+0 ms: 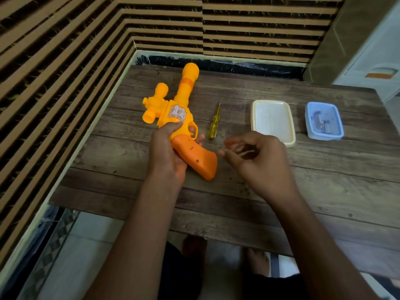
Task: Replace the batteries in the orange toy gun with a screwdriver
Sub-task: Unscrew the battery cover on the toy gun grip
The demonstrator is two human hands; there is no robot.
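Observation:
The orange toy gun (179,118) lies on the wooden table (303,191), barrel pointing away toward the wall, its darker orange grip (198,158) nearest me. My left hand (166,152) wraps around the gun just above the grip, thumb on its body. A yellow-handled screwdriver (214,124) lies on the table right of the gun, tip pointing away. My right hand (255,156) hovers just right of the grip, fingers curled loosely and apart, holding nothing I can make out.
A white lid-like tray (273,122) lies right of the screwdriver. Further right a blue-rimmed container (324,121) holds small metallic items. Slatted walls close off the left and back. My bare feet show under the near table edge.

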